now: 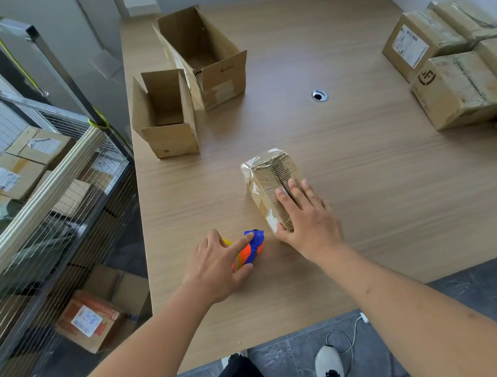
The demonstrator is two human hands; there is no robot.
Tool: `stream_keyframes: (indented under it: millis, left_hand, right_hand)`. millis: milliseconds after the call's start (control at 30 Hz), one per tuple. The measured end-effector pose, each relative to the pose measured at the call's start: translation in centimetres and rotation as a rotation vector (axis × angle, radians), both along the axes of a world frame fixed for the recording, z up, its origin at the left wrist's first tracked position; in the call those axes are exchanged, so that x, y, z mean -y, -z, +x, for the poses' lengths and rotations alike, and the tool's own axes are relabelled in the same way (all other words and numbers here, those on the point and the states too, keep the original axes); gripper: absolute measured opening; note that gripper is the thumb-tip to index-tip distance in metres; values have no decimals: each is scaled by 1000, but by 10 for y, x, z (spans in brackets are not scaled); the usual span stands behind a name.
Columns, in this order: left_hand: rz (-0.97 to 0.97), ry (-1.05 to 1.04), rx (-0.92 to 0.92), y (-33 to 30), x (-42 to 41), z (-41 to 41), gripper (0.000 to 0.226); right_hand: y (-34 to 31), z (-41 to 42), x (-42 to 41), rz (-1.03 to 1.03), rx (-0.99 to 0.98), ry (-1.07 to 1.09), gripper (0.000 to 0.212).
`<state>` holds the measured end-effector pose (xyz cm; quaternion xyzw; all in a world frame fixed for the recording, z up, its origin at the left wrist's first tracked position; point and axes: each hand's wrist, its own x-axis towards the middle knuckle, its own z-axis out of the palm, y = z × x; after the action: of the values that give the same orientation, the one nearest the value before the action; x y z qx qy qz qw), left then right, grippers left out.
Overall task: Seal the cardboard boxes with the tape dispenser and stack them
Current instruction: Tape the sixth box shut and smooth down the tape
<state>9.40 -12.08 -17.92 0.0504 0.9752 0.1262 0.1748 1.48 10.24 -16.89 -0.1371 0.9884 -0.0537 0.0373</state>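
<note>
Tabletop (356, 204) carries everything: stack of sealed boxes (454, 67) at far right, two open boxes (185, 78) far left-centre, w/ flaps up, not yet taped. The small box (272, 184) in hand's reach sits centre-near; its long axis runs away from the person, tilted a little left, glossy tape wrapped over its far end and the top seam showing down the middle.

Right hand (307, 221) lies flat on the box's near end, fingers straight and spread, thumb down the near corner: pressing, not gripping. Left hand (220, 266) rests on the tape dispenser (249, 248) (blue/orange, lying on the tabletop just left of the box's near end), index finger stretched along its top, thumb under its side; a loose hold, other fingers hidden so can't tell how firm.

Key relation: dispenser is beside the box's near-left corner, so left hand is the nearer one to bring it onto the seam, prob. running along that long axis while right hand steadies.
</note>
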Motion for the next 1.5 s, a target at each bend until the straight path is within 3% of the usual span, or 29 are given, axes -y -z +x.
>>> stream_keyframes:
  millis: [67,233,400,567,700,900,1067,1233,1500]
  left_hand:
    - [1,3,-32,-4,1,-7,61]
    - [157,40,-138,-12,-4,-31,57]
    - [372,142,-368,-24,-26,-49,49]
    - [355,335,-480,-22,-56,-67,30]
    - [295,287,-413,-17,-69,-68,46]
    - [346,173,-422,-18,-80,-61,48]
    - [310,261,-547,9,-74,-61,45]
    - [391,288,-617,25,-64,-61,43]
    - [360,295,-591,20,-69,-58,46]
  right_hand:
    - [-1,1,-3,15,7,-1,84]
    - [-23,5,-12,81,203,-9,131]
    - [-41,-7,-34,-85,372,-106,145]
    - [-31,-29,-69,-260,355,-258,112]
    - [-10,-31,-81,-304,185,-358,85]
    - [14,-28,-91,-334,4,-454,80]
    - [38,-32,-99,-318,-217,-555,71]
    - [53,-37,-102,-296,-384,-618,59]
    - [51,-33,-98,-415,-322,-562,62]
